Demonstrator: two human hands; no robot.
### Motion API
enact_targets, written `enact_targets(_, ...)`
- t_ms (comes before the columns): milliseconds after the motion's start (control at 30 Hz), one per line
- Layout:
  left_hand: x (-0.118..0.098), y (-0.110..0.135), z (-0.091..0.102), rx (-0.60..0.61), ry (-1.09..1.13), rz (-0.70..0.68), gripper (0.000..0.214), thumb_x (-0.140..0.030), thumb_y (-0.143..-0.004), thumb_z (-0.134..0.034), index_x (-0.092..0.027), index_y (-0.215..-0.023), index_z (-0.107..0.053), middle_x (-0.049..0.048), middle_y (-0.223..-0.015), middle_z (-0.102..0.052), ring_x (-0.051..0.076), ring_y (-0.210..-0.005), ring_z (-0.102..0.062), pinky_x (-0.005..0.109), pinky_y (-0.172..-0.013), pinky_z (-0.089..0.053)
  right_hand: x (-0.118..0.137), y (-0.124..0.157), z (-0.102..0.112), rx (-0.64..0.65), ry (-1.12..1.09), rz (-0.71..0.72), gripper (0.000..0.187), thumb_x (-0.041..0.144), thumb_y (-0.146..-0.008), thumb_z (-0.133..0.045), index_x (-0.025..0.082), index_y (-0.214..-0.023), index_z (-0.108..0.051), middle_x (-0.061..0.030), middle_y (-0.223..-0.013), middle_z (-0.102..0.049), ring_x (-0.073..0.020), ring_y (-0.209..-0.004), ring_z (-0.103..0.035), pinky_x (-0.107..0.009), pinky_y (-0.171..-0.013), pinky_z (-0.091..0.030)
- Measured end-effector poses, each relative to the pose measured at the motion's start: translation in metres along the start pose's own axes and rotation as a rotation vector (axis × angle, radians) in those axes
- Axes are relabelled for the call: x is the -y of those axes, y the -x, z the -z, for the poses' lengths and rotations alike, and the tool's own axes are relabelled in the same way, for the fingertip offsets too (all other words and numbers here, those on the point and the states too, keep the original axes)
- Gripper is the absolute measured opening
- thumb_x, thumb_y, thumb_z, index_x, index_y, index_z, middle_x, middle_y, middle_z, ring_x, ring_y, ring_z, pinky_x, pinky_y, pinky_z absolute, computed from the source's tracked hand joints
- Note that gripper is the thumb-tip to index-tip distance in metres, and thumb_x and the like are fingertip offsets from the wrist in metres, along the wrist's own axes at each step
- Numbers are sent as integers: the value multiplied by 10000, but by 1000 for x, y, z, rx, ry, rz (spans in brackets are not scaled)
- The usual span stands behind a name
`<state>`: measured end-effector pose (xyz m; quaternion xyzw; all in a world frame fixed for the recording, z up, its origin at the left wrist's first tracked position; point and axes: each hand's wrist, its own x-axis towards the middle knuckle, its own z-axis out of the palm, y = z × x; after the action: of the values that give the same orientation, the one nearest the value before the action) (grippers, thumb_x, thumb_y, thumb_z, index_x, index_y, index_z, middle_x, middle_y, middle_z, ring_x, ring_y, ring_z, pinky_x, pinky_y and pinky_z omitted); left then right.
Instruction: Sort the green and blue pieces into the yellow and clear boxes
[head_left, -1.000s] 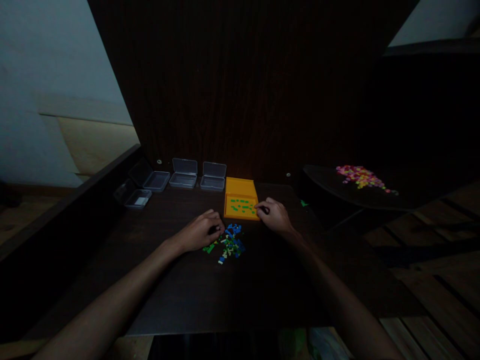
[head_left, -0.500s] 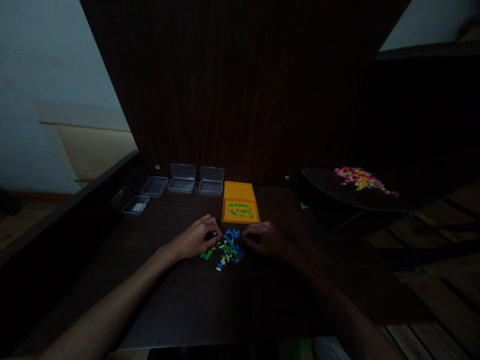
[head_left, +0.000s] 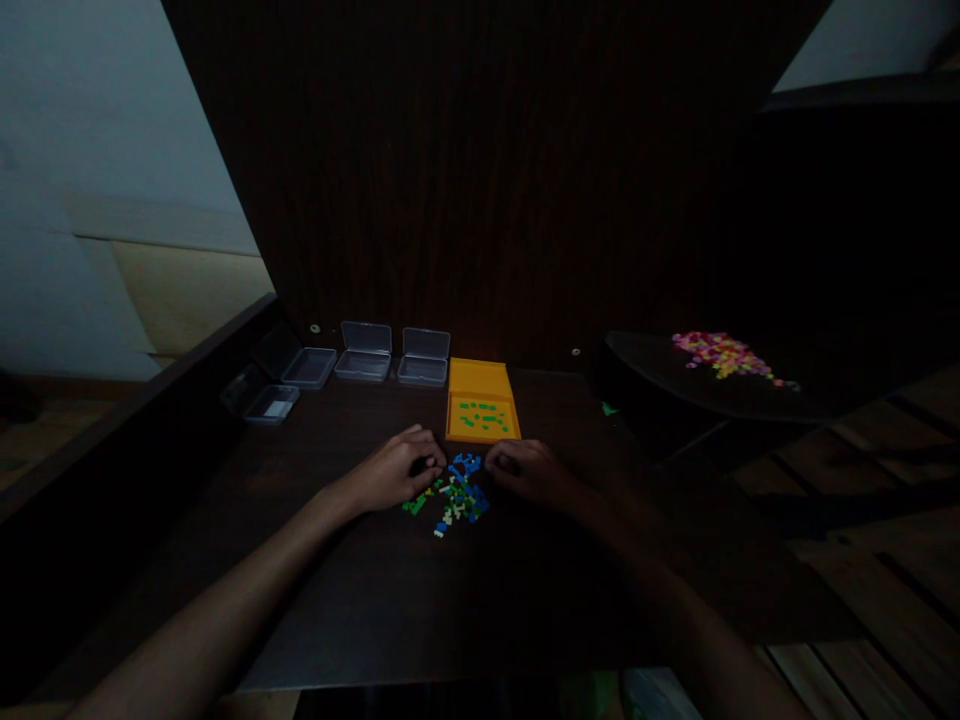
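Observation:
A small pile of blue, green and pale bricks (head_left: 456, 495) lies on the dark table (head_left: 390, 600). My left hand (head_left: 394, 470) rests at the pile's left edge with its fingers curled in, touching the bricks. My right hand (head_left: 525, 472) sits at the pile's right edge, fingers curled too; what either hand holds is too dark to tell. Just behind the pile stands an open orange box (head_left: 481, 404) with several green bricks inside.
Several clear plastic boxes (head_left: 364, 354) stand open along the table's back left, against a dark wooden panel. A heap of pink and yellow bricks (head_left: 721, 354) lies on a dark surface to the right. A green brick (head_left: 606, 408) lies near the table's right edge.
My right hand has drawn back from the front corner of the orange box to the right side of the brick pile. My left hand has stayed at the pile.

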<state>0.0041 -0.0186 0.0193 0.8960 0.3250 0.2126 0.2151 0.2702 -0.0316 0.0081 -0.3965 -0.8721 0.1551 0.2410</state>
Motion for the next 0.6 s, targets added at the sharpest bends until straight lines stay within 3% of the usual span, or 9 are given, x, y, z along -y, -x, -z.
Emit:
enact_targets(167,3,1,-1,17,-6,-5,146,-221,-903,-531,-195,-919,-673,38,-872,-597,181,-892,-540,306,-812,-427,-7,-5,11,-93,-77,-110,127,254,-844,-568,179,-767,-635,46,-567,-517,-87,-503,-449,-203,-503,-334)
enact_targets(367,3,1,-2,14,-3,-17,132,-204,-893,-545,-189,-894,-676,33,-865,-586,178,-891,-533,297,-812,-422,-23,-16,22,-166,-142,-223,154,287,-805,-553,161,-772,-635,43,-557,-510,-92,-495,-442,-205,-479,-313)
enact_targets(467,2,0,-2,19,-2,-8,126,-201,-888,-553,-182,-882,-678,32,-854,-581,176,-873,-526,292,-801,-425,-33,-25,31,-125,-45,-270,140,258,-794,-552,157,-786,-647,36,-570,-540,-100,-512,-472,-211,-506,-322)
enact_targets(600,2,0,-2,18,0,3,128,-206,-888,-554,-179,-881,-679,32,-851,-585,172,-864,-528,294,-808,-429,-40,-41,43,22,182,-342,108,190,-767,-571,166,-798,-671,10,-661,-626,-111,-584,-541,-213,-546,-322)
